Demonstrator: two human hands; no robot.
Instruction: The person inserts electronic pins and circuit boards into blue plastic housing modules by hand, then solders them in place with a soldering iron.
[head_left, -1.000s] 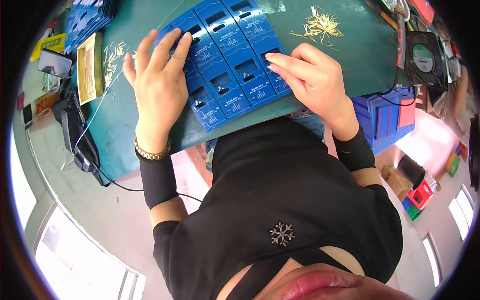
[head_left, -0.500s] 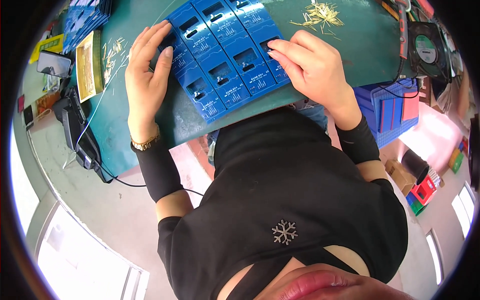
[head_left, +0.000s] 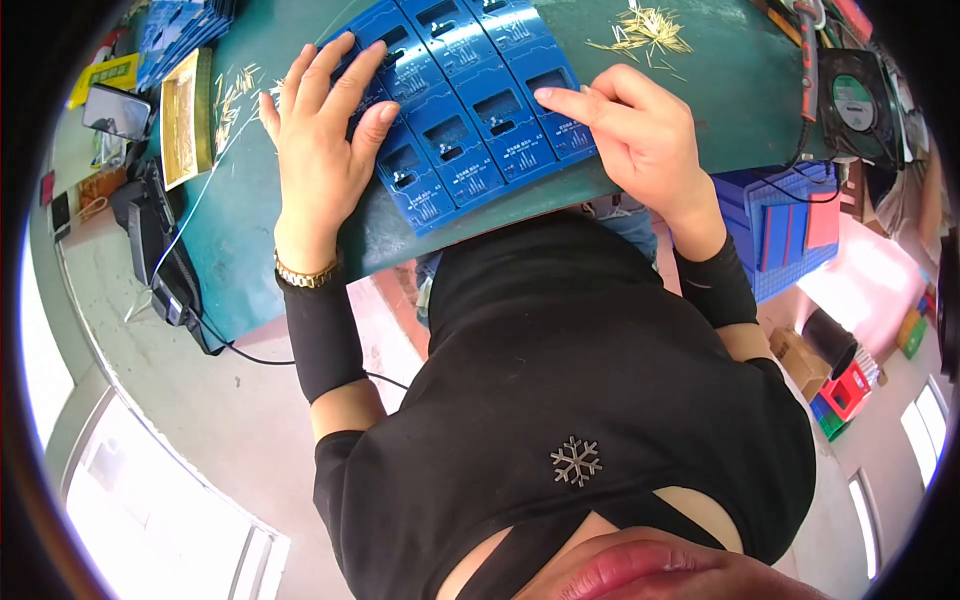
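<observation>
Left grip [head_left: 322, 155] spread on blue panel [head_left: 462, 105]; hold it steady. Right grip [head_left: 648, 138], index at cutout [head_left: 552, 78], can't tell if pinching.

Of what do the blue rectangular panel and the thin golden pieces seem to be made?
Blue rectangular panel: probably circuit-board laminate, glossy, given reflections and white print. Thin golden pieces: perhaps metal, slightly shiny, by their yellow colour; too small for certainty.

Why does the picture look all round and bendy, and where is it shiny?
In the head view, the fisheye lens bends edges near the rim; glare shines on the blue panel near its top; the lower-left window looks washed-out.
</observation>
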